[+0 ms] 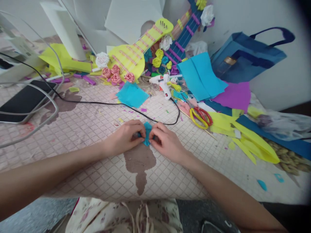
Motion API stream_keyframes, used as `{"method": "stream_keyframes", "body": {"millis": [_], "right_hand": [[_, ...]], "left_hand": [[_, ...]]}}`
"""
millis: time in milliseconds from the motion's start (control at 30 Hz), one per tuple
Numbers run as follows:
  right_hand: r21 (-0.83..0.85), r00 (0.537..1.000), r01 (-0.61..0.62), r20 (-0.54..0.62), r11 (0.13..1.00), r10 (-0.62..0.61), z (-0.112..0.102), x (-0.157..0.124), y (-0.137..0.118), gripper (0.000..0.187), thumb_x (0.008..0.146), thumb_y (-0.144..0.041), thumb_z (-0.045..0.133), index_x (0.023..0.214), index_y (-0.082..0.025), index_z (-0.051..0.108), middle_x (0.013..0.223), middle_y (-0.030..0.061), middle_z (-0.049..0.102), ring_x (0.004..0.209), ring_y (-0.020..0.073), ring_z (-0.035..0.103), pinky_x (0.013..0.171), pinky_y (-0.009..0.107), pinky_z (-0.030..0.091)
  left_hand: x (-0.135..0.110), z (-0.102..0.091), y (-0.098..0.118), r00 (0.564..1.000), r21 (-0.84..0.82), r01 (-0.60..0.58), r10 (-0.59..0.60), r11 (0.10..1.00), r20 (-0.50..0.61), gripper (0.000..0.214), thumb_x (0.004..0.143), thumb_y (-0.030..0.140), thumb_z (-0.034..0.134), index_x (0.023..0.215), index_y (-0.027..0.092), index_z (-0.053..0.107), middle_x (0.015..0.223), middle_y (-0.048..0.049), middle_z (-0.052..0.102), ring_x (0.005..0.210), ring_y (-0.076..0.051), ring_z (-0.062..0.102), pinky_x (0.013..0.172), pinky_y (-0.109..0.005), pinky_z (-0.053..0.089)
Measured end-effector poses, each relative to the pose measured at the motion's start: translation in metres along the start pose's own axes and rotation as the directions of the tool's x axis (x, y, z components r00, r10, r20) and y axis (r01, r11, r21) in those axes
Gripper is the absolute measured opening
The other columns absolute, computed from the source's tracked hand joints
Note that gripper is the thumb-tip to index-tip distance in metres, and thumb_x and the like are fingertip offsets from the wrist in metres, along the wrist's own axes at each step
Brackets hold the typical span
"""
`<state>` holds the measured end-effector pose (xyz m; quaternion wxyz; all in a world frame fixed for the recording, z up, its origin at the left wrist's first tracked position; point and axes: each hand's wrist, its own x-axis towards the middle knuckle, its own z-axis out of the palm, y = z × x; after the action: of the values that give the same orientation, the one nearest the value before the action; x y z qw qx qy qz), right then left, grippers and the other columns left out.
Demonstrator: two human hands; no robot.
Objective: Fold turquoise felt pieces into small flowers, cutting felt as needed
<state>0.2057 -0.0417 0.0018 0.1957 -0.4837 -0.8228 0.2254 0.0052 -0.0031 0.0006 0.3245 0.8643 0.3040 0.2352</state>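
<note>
Between my two hands is a small piece of folded blue paper [147,133], low over the patterned tablecloth [102,171]. My left hand [125,136] pinches its left side with thumb and fingers. On the other side, my right hand [167,140] grips the right edge the same way. The fingertips hide parts of the paper. Just beyond my hands lies a stack of blue paper squares [132,94], with a black cord [104,103] running across the cloth in between.
Behind stand a yellow paper guitar [131,60], a white glue gun [164,84] and a blue bag [243,58]. Scissors [200,117] and yellow strips [252,145] lie to the right. At the left are a black tablet [21,102] and a white cable [54,106].
</note>
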Motion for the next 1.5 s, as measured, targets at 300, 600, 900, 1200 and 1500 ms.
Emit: {"method": "stream_keyframes", "body": {"millis": [300,600,900,1200,1500], "right_hand": [[0.017,1.0,0.01,0.005,1.0,-0.01,-0.0022,0.0,0.0004,0.008,0.083,-0.012,0.055,0.083,-0.02,0.052,0.096,0.0016,0.05,0.073,0.0105,0.051,0.066,0.025,0.04],[-0.027,1.0,0.004,0.006,1.0,-0.004,-0.0005,0.0007,-0.0012,0.008,0.083,-0.013,0.053,0.084,-0.02,0.051,0.096,0.0021,0.052,0.073,0.0115,0.051,0.066,0.025,0.039],[-0.046,1.0,-0.006,0.015,0.999,0.007,-0.0002,0.0003,-0.0034,0.008,0.083,-0.012,0.054,0.083,-0.02,0.051,0.096,0.0019,0.051,0.075,0.0114,0.052,0.066,0.025,0.039],[-0.047,0.999,-0.036,0.021,0.998,0.037,-0.0004,0.0014,-0.0055,0.009,0.083,-0.012,0.053,0.084,-0.02,0.05,0.096,0.0022,0.051,0.072,0.0116,0.051,0.066,0.026,0.04],[-0.047,1.0,-0.024,0.011,0.999,0.025,0.0001,0.0012,-0.0054,0.009,0.083,-0.012,0.052,0.084,-0.021,0.05,0.095,0.0019,0.051,0.073,0.0123,0.051,0.067,0.027,0.04]], "left_hand": [[-0.0004,-0.0072,-0.0006,0.998,-0.068,-0.007,0.012,0.998,0.065,0.009,0.082,0.013,0.054,0.079,0.016,0.062,0.089,-0.0045,0.058,0.085,-0.016,0.056,0.078,-0.029,0.046],[0.001,-0.0004,0.0017,1.0,0.022,-0.024,0.023,0.999,0.008,0.009,0.081,0.012,0.054,0.079,0.016,0.061,0.087,-0.0052,0.058,0.086,-0.018,0.055,0.08,-0.031,0.045],[0.0014,-0.0003,0.002,1.0,0.023,0.013,-0.013,1.0,0.008,0.004,0.081,0.014,0.057,0.081,0.016,0.061,0.087,-0.005,0.058,0.087,-0.019,0.054,0.08,-0.032,0.045],[0.0017,0.0009,0.0009,1.0,0.029,0.019,-0.019,0.999,-0.007,0.001,0.08,0.016,0.059,0.08,0.016,0.059,0.085,-0.0044,0.059,0.086,-0.019,0.055,0.079,-0.032,0.045],[0.0008,0.0001,0.0018,1.0,0.016,0.013,-0.013,1.0,-0.013,0.006,0.08,0.015,0.058,0.074,0.017,0.057,0.083,-0.0034,0.058,0.083,-0.017,0.055,0.076,-0.029,0.045]]}}
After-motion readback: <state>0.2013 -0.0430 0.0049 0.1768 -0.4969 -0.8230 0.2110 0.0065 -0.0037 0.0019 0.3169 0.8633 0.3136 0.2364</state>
